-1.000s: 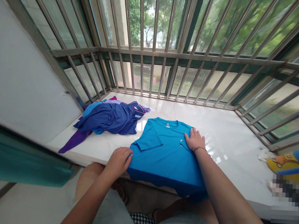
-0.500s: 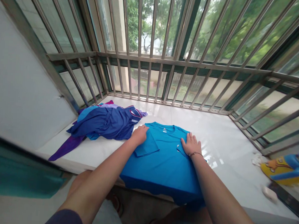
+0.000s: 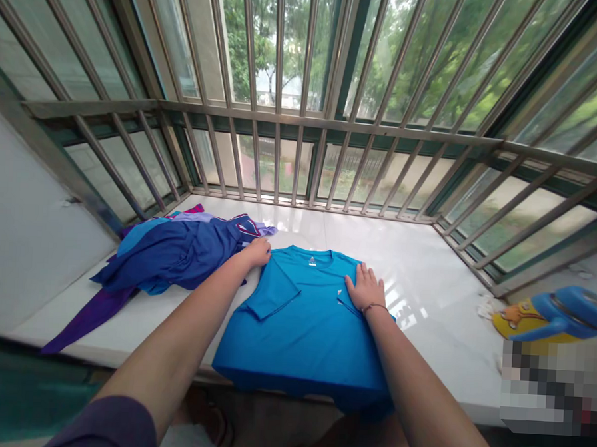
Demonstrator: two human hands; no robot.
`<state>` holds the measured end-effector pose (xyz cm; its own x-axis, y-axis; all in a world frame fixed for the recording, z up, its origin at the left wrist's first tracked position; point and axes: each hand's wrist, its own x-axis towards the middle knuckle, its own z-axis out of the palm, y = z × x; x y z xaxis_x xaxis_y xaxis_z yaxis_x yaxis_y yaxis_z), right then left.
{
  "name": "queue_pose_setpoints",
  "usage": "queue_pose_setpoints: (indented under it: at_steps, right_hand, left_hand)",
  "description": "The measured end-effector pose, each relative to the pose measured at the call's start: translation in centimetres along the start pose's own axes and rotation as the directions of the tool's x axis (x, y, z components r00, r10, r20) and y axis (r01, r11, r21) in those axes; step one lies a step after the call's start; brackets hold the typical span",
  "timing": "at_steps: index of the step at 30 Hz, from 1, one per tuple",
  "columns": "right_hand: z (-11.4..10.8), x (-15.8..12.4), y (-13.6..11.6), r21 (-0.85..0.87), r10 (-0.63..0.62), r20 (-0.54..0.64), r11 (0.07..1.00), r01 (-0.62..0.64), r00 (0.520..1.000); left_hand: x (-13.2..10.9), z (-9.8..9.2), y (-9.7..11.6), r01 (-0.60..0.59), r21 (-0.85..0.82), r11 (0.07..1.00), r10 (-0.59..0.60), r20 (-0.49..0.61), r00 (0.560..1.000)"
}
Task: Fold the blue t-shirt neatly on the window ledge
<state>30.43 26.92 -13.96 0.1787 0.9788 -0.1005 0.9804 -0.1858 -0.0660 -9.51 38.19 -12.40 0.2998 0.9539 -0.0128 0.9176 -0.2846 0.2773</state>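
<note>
Blue T-shirt [image 3: 297,337] lies flat on a white window ledge [image 3: 426,270], just beside a heaped blue garment [image 3: 177,254]. Left hand [image 3: 255,252] and right hand [image 3: 366,288] rest open, each grip holding nothing; dragging palms could rumple the folded sleeve [image 3: 271,290].

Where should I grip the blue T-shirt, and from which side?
Probably the lower edge of the T-shirt, coming from the near side: the shirt lies flat, collar away, and that edge sits at the sill's front, clear of the left hand and right hand.
</note>
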Motion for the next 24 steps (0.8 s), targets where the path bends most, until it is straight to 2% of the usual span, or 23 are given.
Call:
queue_pose_setpoints:
  at_steps: [3, 6, 9, 11, 14, 17, 19, 24]
  right_hand:
    - [-0.2, -0.1, -0.1, 0.006, 0.003, 0.007, 1.0, -0.003, 1.0]
    - [-0.3, -0.2, -0.2, 0.008, 0.004, 0.012, 1.0, -0.004, 1.0]
    - [-0.3, -0.2, -0.2, 0.008, 0.005, 0.008, 1.0, -0.005, 1.0]
    - [-0.3, -0.1, -0.2, 0.011, 0.006, 0.006, 1.0, -0.006, 1.0]
    - [-0.2, -0.1, -0.1, 0.014, 0.006, 0.004, 1.0, -0.006, 1.0]
    - [0.0, -0.1, 0.0, 0.017, 0.005, 0.002, 1.0, -0.005, 1.0]
    - [0.2, -0.1, 0.0, 0.025, 0.005, -0.001, 1.0, -0.005, 1.0]
    - [0.0, 0.8, 0.6, 0.094, -0.016, 0.015, 0.995, 0.015, 1.0]
  left_hand:
    - [-0.4, -0.2, -0.5, 0.056, -0.009, 0.998, -0.056, -0.045, 0.997]
    - [-1.4, -0.4, 0.3, 0.086, -0.028, 0.996, -0.089, -0.131, 0.987]
    - [-3.2, -0.1, 1.8, 0.055, -0.041, 0.998, -0.063, -0.213, 0.975]
    - [-4.7, 0.7, 2.6, -0.023, -0.056, 0.998, 0.009, -0.233, 0.972]
    - [-6.5, 2.3, 3.2, -0.11, -0.051, 0.993, 0.1, -0.173, 0.98]
    - [-7.0, 3.3, 3.2, -0.042, 0.015, 0.999, 0.043, -0.034, 0.998]
    - [-6.6, 3.3, 3.2, 0.005, 0.045, 0.999, -0.006, 0.024, 1.0]
    - [-4.3, 1.6, 2.9, 0.058, 0.04, 0.998, -0.057, -0.029, 0.998]
